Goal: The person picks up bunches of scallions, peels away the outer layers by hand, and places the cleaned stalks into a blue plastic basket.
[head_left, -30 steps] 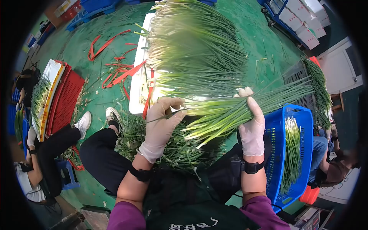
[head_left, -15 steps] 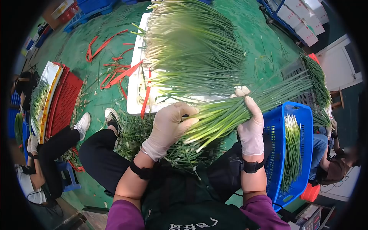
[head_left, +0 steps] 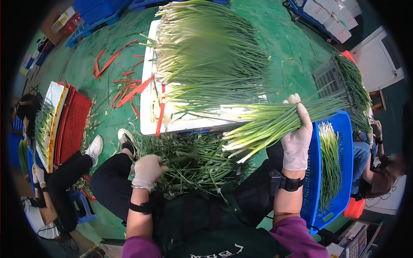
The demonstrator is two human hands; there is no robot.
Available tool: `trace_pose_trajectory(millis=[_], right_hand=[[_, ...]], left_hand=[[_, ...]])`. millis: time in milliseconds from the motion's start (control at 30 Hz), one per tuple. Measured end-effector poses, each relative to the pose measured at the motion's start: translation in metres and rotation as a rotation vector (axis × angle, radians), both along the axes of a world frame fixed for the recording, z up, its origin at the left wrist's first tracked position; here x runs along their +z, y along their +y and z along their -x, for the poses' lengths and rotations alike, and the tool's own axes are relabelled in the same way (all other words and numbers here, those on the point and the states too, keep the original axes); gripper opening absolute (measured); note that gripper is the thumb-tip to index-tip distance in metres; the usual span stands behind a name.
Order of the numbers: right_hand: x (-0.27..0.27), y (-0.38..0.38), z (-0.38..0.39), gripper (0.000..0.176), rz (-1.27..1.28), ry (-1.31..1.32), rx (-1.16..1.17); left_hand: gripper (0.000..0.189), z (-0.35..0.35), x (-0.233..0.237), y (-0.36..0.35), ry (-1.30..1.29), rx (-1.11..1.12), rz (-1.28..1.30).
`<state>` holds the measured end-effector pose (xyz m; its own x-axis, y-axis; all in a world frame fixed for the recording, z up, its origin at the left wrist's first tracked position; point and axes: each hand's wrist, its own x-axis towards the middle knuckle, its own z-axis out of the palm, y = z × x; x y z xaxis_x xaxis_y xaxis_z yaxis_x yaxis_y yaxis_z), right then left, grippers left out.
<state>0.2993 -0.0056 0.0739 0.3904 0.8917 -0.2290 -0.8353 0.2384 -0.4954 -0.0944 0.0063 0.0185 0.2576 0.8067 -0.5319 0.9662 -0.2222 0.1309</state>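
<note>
My right hand point(head_left: 297, 139), in a pale glove, is wrapped round a bunch of scallions point(head_left: 262, 129). Their white ends point left and the green tops trail off to the right, above the blue basket. My left hand point(head_left: 148, 171), gloved too, is curled closed over the heap of green trimmings point(head_left: 193, 157) by my knee; whatever its fingers hold, if anything, is hidden. In front of me a large pile of scallions point(head_left: 211, 47) lies across a white foam board point(head_left: 148, 116), with a red strap point(head_left: 161, 114) hanging over its near edge.
To my right stands a blue basket point(head_left: 314, 189) with a scallion bunch inside. A grey crate point(head_left: 327, 81) of greens is beyond it. Red ribbons point(head_left: 129, 92) litter the green floor. Co-workers sit at both sides, one by a red crate point(head_left: 73, 129) on the left.
My left hand has come off the scallions' white ends and moved left and down, over the trimmings. My right hand still grips the bunch, now slightly further right.
</note>
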Motion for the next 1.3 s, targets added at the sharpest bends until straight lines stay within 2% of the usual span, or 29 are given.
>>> trace_pose_trajectory(millis=[100,167,267,367,500,633,733,767,833,900,967,1000,1100,1133,1167,1200,1300], right_hand=[[-0.009,-0.001,0.005,0.033,-0.031,0.05,0.093],[-0.012,0.003,0.016,0.032,-0.032,0.049,0.145],[-0.01,0.005,0.031,0.034,-0.057,-0.028,0.18],[-0.008,0.005,0.038,0.034,-0.058,-0.088,0.197],[-0.009,0.003,0.043,0.032,-0.033,-0.081,0.202],[-0.01,0.004,0.049,0.031,-0.005,-0.118,0.171],[-0.014,0.006,0.045,0.032,-0.008,-0.089,0.129],[-0.015,0.007,0.038,0.032,-0.032,-0.052,0.118],[-0.012,0.007,0.027,0.033,-0.058,-0.014,0.073],[-0.007,0.006,0.021,0.033,-0.072,-0.045,0.022],[-0.004,0.004,0.021,0.034,-0.061,-0.041,0.008],[-0.004,0.003,0.022,0.034,-0.053,-0.039,0.003],[-0.008,0.003,0.031,0.034,-0.056,-0.137,0.052],[-0.007,0.004,0.036,0.033,-0.036,-0.218,0.043],[-0.006,0.005,0.042,0.033,-0.039,-0.252,0.047],[-0.005,0.006,0.046,0.033,-0.042,-0.287,0.049],[-0.004,0.008,0.053,0.033,-0.068,-0.303,0.066]], left_hand=[[0.033,-0.031,0.002,-0.01,-0.748,0.214,-0.04],[0.044,-0.065,0.032,-0.004,-1.23,0.31,0.3],[0.045,-0.097,0.043,0.006,-1.446,0.292,0.383],[0.046,-0.108,0.043,0.01,-1.407,0.412,0.546],[0.043,-0.114,0.031,0.005,-1.535,0.635,0.572],[0.026,-0.121,0.029,-0.001,-1.666,0.721,0.491],[0.014,-0.114,0.021,0.0,-1.581,0.682,0.305],[0.01,-0.106,0.019,0.007,-1.506,0.515,0.155],[0.01,-0.079,0.027,0.013,-1.332,0.57,0.112],[0.01,-0.043,0.011,0.019,-0.981,0.535,-0.31],[0.01,-0.016,0.01,0.018,-0.486,0.325,-0.886],[0.006,-0.01,0.019,0.021,-0.573,0.263,-0.886],[0.006,-0.043,0.043,0.002,-1.309,0.638,-0.315],[0.017,-0.056,0.06,-0.001,-1.172,0.501,-0.305],[0.024,-0.07,0.062,0.003,-1.151,0.234,-0.45],[0.022,-0.082,0.068,0.007,-1.131,0.058,-0.469],[0.015,-0.11,0.057,0.014,-1.0,-0.093,-0.492]])
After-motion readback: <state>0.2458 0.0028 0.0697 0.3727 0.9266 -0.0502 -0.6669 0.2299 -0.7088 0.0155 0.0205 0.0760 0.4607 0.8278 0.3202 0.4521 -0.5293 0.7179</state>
